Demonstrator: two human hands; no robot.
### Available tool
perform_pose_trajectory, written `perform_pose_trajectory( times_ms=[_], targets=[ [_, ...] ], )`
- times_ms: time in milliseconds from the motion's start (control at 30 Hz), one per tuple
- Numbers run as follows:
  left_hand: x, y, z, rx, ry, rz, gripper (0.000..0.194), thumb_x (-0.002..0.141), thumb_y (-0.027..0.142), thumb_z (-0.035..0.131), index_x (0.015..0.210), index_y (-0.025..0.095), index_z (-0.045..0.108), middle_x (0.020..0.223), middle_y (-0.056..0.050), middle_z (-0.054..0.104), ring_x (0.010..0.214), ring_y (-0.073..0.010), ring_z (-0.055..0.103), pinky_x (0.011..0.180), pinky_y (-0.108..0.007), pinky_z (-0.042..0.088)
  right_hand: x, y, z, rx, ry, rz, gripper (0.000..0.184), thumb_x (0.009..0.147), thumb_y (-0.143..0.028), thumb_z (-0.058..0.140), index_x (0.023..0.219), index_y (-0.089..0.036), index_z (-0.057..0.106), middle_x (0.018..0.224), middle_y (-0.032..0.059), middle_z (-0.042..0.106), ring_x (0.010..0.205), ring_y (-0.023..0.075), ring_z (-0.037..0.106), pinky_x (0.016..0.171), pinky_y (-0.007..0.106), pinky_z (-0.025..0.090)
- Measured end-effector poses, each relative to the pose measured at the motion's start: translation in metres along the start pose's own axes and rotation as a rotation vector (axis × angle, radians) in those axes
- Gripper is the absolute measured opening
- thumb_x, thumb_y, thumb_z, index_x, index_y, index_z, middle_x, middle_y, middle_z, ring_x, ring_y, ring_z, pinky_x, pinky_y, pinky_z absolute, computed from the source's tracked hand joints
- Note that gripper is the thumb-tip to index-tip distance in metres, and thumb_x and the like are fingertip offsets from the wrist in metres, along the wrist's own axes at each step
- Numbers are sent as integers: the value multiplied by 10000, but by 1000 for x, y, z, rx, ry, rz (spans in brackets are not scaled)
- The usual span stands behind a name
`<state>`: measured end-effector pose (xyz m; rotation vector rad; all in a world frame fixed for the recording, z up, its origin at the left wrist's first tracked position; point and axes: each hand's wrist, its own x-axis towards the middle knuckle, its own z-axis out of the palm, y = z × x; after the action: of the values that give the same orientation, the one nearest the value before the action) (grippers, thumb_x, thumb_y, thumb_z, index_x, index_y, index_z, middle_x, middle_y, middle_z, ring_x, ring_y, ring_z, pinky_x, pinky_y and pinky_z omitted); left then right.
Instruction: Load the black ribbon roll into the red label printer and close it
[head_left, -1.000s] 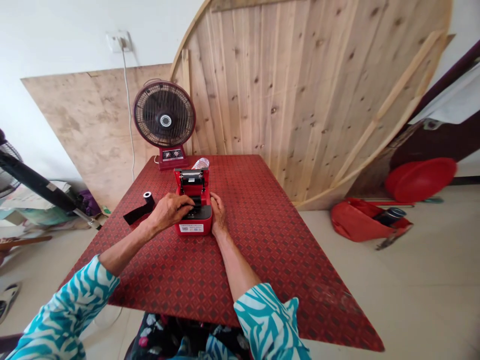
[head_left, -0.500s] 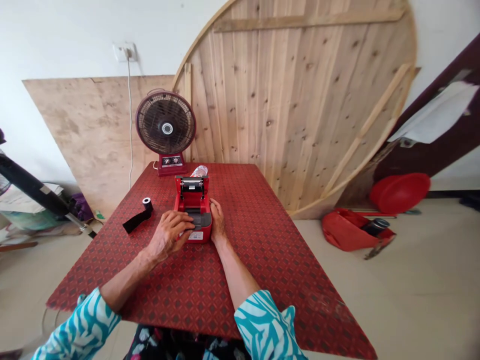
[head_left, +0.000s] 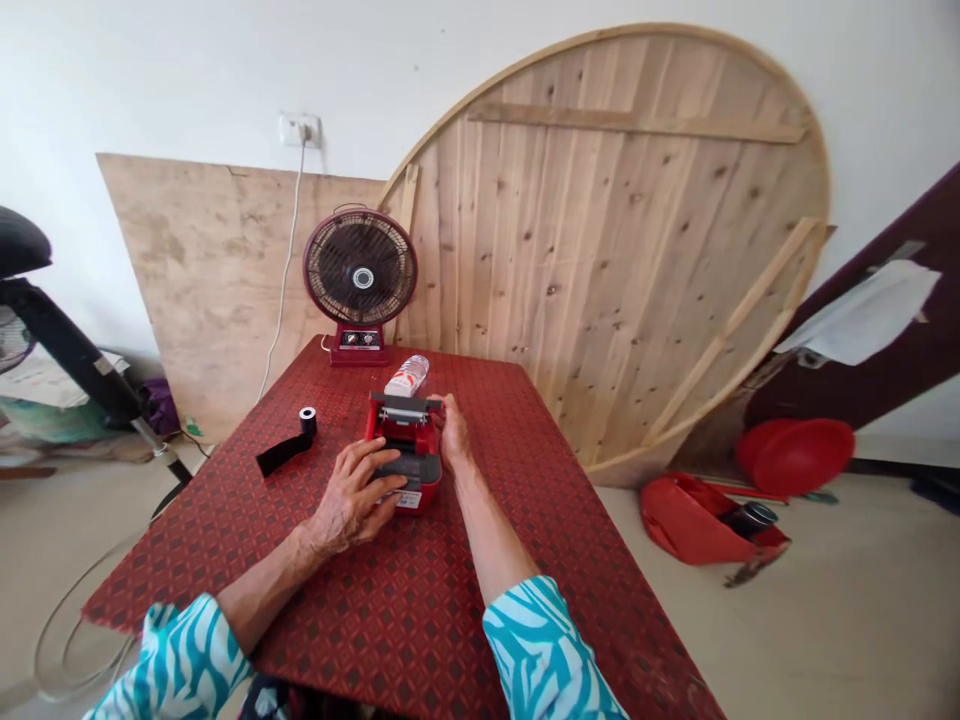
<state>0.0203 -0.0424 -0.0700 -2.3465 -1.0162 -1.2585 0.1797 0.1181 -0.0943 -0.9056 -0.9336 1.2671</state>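
A small red and black machine, which looks like a label printer [head_left: 425,497], stands on the table with its lid [head_left: 405,405] raised at the back. A roller bar shows on the lid's inner side. My left hand [head_left: 358,492] rests on the dark front cover, its fingers spread and reaching over the top. My right hand [head_left: 454,435] is curled round the right side, with its fingers at the right end of the lid. Left of the machine stands a small roll of black ribbon [head_left: 308,421], with a loose strip lying on the table.
Behind the machine lies a clear plastic bottle [head_left: 409,375]. A dark red fan [head_left: 362,280] stands at the table's [head_left: 525,500] far edge. A large round wooden board [head_left: 570,270] leans on the wall. On the floor at right is a red bag [head_left: 686,520].
My right hand has moved up from the machine's side to the lid, which now tilts further forward. My left hand stays on the front cover with fingers more spread. The head view has shifted.
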Motion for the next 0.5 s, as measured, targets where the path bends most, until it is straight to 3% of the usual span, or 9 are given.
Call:
perform_pose_trajectory(
  times_ms=[133, 233, 300, 367, 500],
  targets=[
    [-2, 0, 1, -4, -2, -12, 204, 827, 179, 636, 1026, 204, 675, 1204, -113, 633, 1266, -296, 460, 1023, -494, 387, -27, 4, -11, -79, 34, -117, 269, 638, -481, 690, 699, -218, 703, 1096, 25, 701, 1100, 212, 587, 959, 324, 425],
    [-4, -2, 0, -67, -9, -36, 210, 829, 206, 641, 1032, 228, 692, 1229, -103, 626, 1277, -295, 454, 1041, -494, 370, -41, 9, -12, 9, 31, -69, 242, 623, -389, 702, 806, -230, 714, 1152, 16, 686, 1049, 198, 607, 912, 322, 457],
    [-3, -5, 0, -178, 23, -129, 209, 849, 240, 623, 1043, 249, 701, 1257, -91, 612, 1283, -287, 454, 1053, -489, 362, -45, 12, -11, 47, 28, -53, 266, 643, -379, 691, 866, -235, 704, 1070, 12, 711, 968, 186, 627, 852, 320, 486],
    [3, -10, 2, -330, 126, -360, 222, 883, 282, 581, 1069, 250, 697, 1285, -89, 593, 1275, -272, 468, 1062, -470, 363, -45, 14, -9, 67, 13, -42, 293, 666, -379, 680, 921, -236, 688, 954, 4, 727, 871, 175, 640, 787, 317, 505],
    [20, -27, 17, -784, 331, -998, 359, 824, 348, 639, 1144, 187, 646, 1202, -99, 637, 1119, -250, 586, 945, -371, 464, -44, 16, -10, 72, 3, -62, 311, 695, -380, 656, 968, -230, 663, 864, -9, 722, 764, 152, 639, 717, 301, 512]
  ],
)
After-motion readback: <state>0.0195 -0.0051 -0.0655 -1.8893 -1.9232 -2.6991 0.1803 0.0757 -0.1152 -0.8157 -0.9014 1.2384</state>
